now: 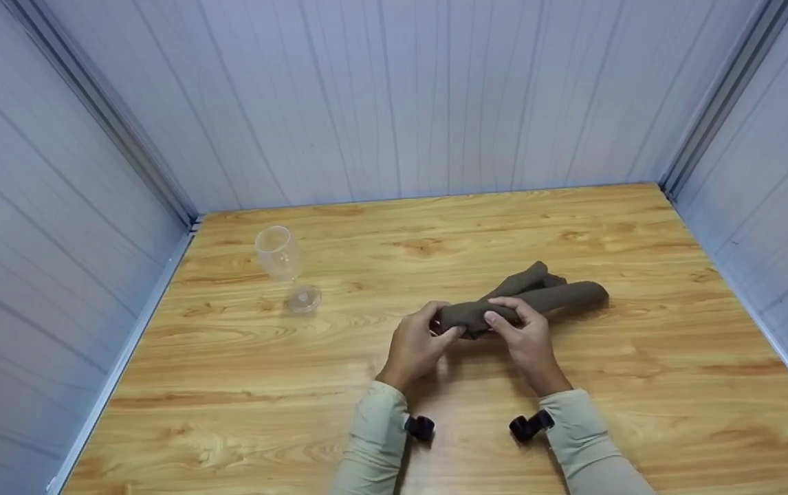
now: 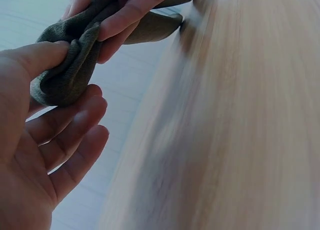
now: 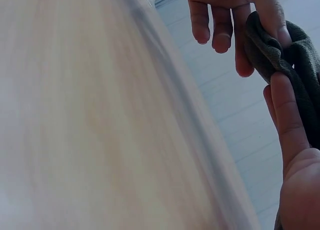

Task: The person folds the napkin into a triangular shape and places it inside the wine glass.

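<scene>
A dark olive-brown cloth (image 1: pixel 562 297), folded into long rolls, reaches from both hands toward the right, with two loose ends spread apart at the far side. My left hand (image 1: pixel 416 346) pinches its near left end; in the left wrist view the thumb (image 2: pixel 47 55) presses into the fold while the other fingers sit beneath. Right beside it, my right hand (image 1: pixel 526 338) grips the roll between thumb and fingers. The held end is raised above the table in the left wrist view, and the far ends meet the wood.
A clear stemmed glass (image 1: pixel 278 256) stands upright on the left part of the wooden table (image 1: pixel 243 385). Pale panelled walls (image 1: pixel 394 103) enclose the table at the back and both sides. Each sleeved wrist carries a small black camera (image 1: pixel 421 428).
</scene>
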Tool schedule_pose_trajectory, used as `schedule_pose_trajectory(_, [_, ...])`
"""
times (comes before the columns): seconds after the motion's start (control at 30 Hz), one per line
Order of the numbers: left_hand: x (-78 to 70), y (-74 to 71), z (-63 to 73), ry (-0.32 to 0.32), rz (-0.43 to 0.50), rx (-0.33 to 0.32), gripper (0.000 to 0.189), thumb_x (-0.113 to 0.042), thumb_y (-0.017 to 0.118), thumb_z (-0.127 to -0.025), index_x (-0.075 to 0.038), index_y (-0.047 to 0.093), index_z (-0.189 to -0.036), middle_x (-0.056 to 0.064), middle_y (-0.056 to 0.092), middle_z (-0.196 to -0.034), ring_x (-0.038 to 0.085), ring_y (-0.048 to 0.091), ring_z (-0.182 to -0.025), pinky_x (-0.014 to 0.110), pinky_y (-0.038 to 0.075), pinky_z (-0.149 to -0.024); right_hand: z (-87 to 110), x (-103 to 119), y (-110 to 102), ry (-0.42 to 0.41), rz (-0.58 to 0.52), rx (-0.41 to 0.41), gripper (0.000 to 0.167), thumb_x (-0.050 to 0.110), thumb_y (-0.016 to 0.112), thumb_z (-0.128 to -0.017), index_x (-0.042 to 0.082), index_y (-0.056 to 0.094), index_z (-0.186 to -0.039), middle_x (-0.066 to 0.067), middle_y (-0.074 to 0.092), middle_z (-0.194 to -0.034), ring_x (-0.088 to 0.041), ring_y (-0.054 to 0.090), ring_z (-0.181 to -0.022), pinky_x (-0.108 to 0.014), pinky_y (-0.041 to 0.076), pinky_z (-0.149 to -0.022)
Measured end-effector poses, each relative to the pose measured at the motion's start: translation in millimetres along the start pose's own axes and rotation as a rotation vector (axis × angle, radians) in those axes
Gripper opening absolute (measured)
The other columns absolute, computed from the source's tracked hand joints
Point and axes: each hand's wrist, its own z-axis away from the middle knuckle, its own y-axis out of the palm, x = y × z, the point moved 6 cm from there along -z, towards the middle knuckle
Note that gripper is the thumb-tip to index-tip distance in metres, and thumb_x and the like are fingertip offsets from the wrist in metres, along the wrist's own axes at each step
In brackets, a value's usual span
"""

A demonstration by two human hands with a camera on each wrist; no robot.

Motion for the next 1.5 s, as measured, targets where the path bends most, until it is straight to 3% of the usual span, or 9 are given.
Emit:
schedule_pose_trajectory(0.4, [10.2, -2.8, 1.5, -0.037, 0.024, 0.086, 0.038, -0.038, 0.078, -0.088, -0.019, 0.069, -0.12, -0.008, 0.069, -0.093, 0.007, 0.064, -0.081, 0.027, 0.052, -0.07, -0.1, -4, 1, 0.039, 0.048, 0.008, 0.03, 0.006, 0.074, -0.091, -0.005, 0.067, -0.117, -0.019, 0.063, -0.114, -0.022, 0.065, -0.096, -0.029, 0.056, -0.077])
schedule_pose_trajectory(0.8, [19.3, -7.2, 2.0, -0.081, 0.086, 0.092, 0.04, -0.045, 0.076, -0.088, -0.021, 0.071, -0.12, -0.009, 0.071, -0.097, 0.009, 0.067, -0.082, 0.029, 0.054, -0.071, -0.3, -4, 0, 0.044, 0.073, 0.021, 0.029, 0.005, 0.073, -0.091, -0.005, 0.067, -0.117, -0.019, 0.063, -0.112, -0.022, 0.065, -0.091, -0.029, 0.056, -0.077])
schedule_pose_trajectory(1.07, [25.1, -14.2, 3.3, -0.086, 0.087, 0.06, 0.038, -0.048, 0.066, -0.095, -0.017, 0.073, -0.115, -0.009, 0.071, -0.102, 0.008, 0.066, -0.086, 0.03, 0.054, -0.079, -0.6, -5, -3, 0.035, 0.101, 0.0, 0.028, 0.004, 0.073, -0.091, -0.005, 0.067, -0.116, -0.018, 0.063, -0.11, -0.018, 0.065, -0.088, -0.027, 0.056, -0.076])
schedule_pose_trajectory(1.5, [37.9, -39.2, 5.3, -0.057, 0.009, -0.016, 0.028, -0.04, 0.059, -0.101, -0.018, 0.074, -0.109, -0.01, 0.071, -0.098, 0.009, 0.065, -0.084, 0.032, 0.053, -0.076, 0.3, -6, -7, 0.049, 0.125, -0.014, 0.028, 0.006, 0.073, -0.092, -0.004, 0.067, -0.117, -0.016, 0.061, -0.114, -0.019, 0.064, -0.092, -0.027, 0.055, -0.077])
